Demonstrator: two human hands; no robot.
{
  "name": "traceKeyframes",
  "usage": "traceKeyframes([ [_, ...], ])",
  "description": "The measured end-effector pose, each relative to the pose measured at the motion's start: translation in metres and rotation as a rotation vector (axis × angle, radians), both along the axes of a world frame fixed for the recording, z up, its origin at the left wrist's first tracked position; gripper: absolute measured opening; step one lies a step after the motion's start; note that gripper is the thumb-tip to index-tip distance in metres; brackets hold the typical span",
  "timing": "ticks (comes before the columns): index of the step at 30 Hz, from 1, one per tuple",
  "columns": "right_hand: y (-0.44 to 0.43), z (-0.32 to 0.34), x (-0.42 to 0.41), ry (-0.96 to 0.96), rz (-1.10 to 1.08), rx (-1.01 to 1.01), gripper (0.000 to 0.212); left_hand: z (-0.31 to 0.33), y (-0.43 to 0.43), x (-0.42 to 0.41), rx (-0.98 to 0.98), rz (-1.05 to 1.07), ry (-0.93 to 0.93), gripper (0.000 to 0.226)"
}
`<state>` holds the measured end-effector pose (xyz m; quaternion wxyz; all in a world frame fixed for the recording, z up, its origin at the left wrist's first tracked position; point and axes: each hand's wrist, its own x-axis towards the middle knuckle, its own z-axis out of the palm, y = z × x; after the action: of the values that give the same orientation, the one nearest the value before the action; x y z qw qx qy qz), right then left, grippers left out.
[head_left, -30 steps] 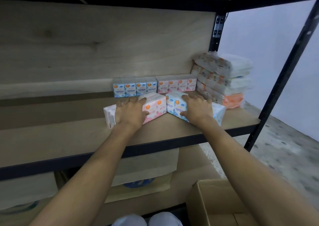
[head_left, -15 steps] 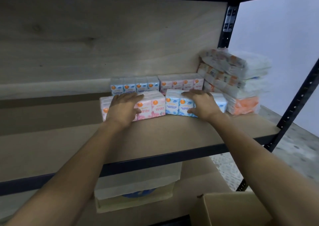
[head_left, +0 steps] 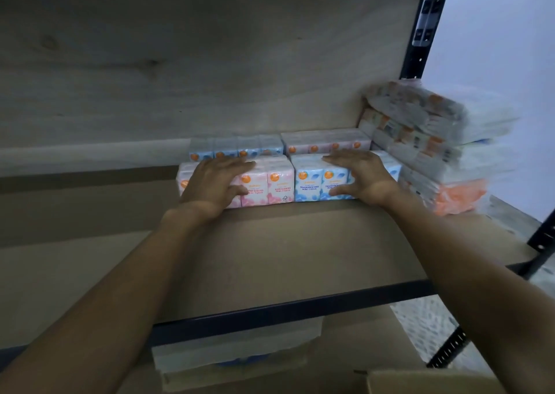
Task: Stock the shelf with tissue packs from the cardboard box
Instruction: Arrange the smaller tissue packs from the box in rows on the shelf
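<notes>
The head view looks down both forearms to a wooden shelf [head_left: 285, 252] in a dark metal frame. Two tissue packs stand side by side near its back. The left hand [head_left: 211, 183] lies over the pink rose-scented pack [head_left: 280, 187], fingers stretched nearly straight and close together across the top, thumb spread down onto the front face. The right hand [head_left: 365, 177] covers the blue fragrance-free pack [head_left: 309, 184] the same way, fingers flat on top and thumb low on the front. Neither hand looks clamped; the flat palms suggest pushing and squaring rather than carrying. The two packs touch along their inner edges and sit just in front of a back row, a blue pack [head_left: 237, 148] and a pink pack [head_left: 327, 142], against the wooden back panel [head_left: 210, 78]. This looks like a second row being lined up with the first, labels facing out so a shopper can read them. The front row crosses the colours, pink before blue and blue before pink. To the right, just beside the blue pack, a leaning stack of flat wrapped packs [head_left: 435, 141] fills the corner by the upright post [head_left: 420, 33], which probably fixes where the rows end. The cardboard box [head_left: 435, 383] shows only as a corner at the bottom right, below the shelf; its contents are out of sight, so how many packs remain cannot be told.
</notes>
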<state>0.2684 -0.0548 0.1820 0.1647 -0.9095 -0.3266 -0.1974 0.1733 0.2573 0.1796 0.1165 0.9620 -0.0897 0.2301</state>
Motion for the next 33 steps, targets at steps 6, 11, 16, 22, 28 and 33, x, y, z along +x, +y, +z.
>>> traceKeyframes([
  [6,0.003,-0.002,0.022,-0.027,0.019,0.008,0.08,-0.004,0.005,0.013,0.014,-0.035,-0.073,0.058],
  [11,0.004,-0.005,0.036,-0.052,0.043,0.009,0.083,-0.009,0.01,0.023,0.043,-0.048,-0.114,0.058],
  [16,0.005,-0.005,0.049,-0.064,0.067,0.005,0.082,-0.012,0.011,0.033,0.069,-0.031,-0.15,0.058],
  [22,0.005,-0.004,0.057,-0.06,0.095,0.014,0.08,-0.015,0.012,0.041,0.077,-0.005,-0.168,0.057],
  [28,0.005,-0.004,0.057,-0.062,0.085,0.003,0.08,-0.017,0.012,0.045,0.079,-0.004,-0.182,0.057],
  [33,0.008,0.001,0.05,-0.047,0.051,-0.044,0.081,-0.011,0.009,0.04,0.064,-0.002,-0.139,0.059],
])
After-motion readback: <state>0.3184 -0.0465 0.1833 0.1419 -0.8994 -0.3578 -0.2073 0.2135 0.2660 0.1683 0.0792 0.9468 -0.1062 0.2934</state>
